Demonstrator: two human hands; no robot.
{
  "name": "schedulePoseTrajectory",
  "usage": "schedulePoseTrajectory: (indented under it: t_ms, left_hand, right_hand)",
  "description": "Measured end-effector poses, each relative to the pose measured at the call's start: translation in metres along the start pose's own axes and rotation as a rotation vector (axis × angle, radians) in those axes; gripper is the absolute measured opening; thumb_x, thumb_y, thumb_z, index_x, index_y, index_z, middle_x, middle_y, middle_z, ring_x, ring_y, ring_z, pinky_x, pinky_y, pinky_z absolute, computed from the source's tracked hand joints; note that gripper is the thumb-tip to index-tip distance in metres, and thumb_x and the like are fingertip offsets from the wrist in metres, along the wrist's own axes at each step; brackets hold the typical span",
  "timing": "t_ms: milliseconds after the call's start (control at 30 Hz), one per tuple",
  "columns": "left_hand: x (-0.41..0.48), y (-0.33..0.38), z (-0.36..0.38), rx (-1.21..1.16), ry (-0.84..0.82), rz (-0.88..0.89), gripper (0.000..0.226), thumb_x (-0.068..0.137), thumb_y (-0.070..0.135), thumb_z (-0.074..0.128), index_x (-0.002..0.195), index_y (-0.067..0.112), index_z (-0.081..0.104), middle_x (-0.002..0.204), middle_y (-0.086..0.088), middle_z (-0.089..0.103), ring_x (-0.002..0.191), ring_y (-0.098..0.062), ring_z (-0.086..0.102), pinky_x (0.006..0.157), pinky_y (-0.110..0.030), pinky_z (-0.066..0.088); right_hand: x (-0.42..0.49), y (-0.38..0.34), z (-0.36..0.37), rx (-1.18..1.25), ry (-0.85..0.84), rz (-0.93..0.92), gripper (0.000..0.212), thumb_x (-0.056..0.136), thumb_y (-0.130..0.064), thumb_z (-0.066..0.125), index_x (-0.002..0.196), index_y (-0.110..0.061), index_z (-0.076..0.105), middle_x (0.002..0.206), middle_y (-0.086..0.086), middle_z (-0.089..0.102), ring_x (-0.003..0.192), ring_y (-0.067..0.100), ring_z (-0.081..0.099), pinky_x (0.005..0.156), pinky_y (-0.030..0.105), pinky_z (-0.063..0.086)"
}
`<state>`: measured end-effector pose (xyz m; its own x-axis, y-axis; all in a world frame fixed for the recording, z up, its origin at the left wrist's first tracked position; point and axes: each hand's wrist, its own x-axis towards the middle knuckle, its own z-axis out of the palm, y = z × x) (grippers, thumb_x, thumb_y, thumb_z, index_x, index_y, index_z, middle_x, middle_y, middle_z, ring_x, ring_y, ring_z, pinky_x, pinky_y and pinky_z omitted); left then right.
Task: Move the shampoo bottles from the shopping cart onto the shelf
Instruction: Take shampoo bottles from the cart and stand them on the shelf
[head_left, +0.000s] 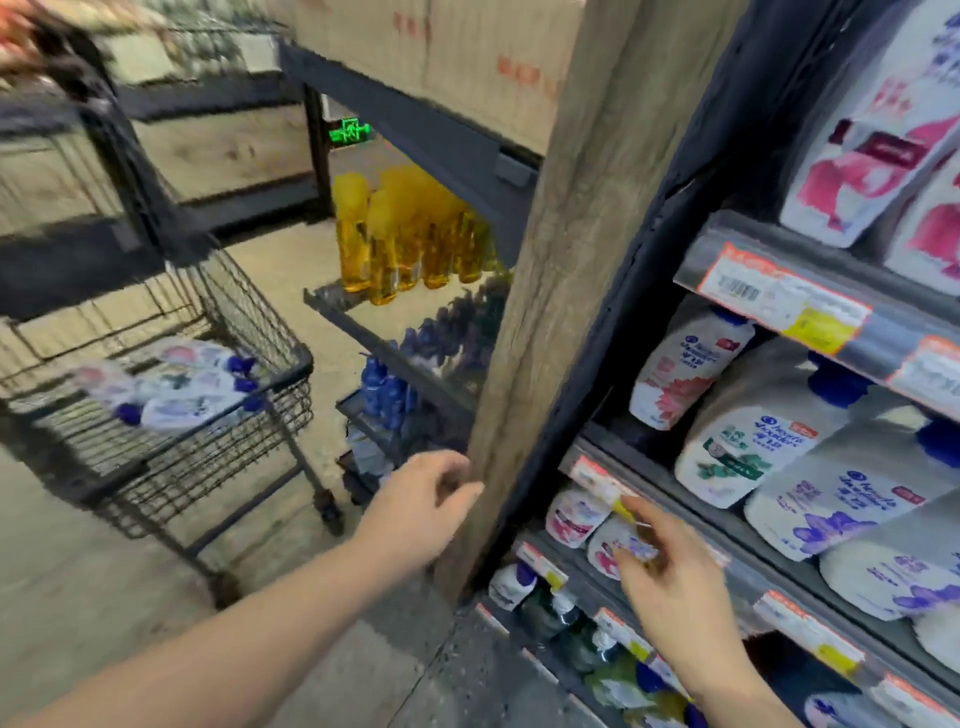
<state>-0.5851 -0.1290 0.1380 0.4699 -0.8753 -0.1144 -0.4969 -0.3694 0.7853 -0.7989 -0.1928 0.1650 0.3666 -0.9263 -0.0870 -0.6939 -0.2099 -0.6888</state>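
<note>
Several white shampoo bottles (176, 384) with blue caps lie in the wire shopping cart (260, 415) at the left. White shampoo bottles (748, 447) stand in rows on the dark shelf (675, 488) at the right. My left hand (421, 499) hovers with fingers loosely curled and holds nothing, close to the wooden post. My right hand (670, 582) reaches toward the lower shelf row, fingers spread over a small white and pink bottle (608, 551); whether it touches the bottle is too blurred to tell.
A wooden post (561, 260) stands between the aisle and the shelf. Further left, a rack holds yellow bottles (395, 234) and blue bottles (384, 389). Price tags (779, 296) line the shelf edges. Cardboard boxes (467, 52) sit on top.
</note>
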Motion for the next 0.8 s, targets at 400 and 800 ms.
schedulePoseTrajectory:
  t_ms: [400,800]
  left_hand:
    - [-0.037,-0.132,-0.181,0.063,0.31,-0.359,0.044,0.084,0.034,0.06,0.125,0.019,0.053,0.121,0.001,0.055,0.112,-0.021,0.055,0.097,-0.034,0.046]
    - [0.032,-0.31,-0.34,0.108,0.257,-0.449,0.04,0.085,0.029,0.061,0.122,0.017,0.054,0.124,-0.005,0.054,0.115,-0.021,0.051,0.1,-0.038,0.043]
  right_hand:
    - [0.03,-0.168,0.138,-0.09,-0.346,-0.355,0.039,0.085,-0.012,0.062,0.121,-0.024,0.055,0.111,-0.01,0.05,0.105,0.007,0.049,0.088,0.019,0.035]
    - [0.107,-0.351,0.358,-0.301,-0.555,-0.418,0.045,0.089,-0.022,0.056,0.132,-0.026,0.047,0.134,-0.007,0.048,0.125,0.011,0.045,0.102,0.026,0.037]
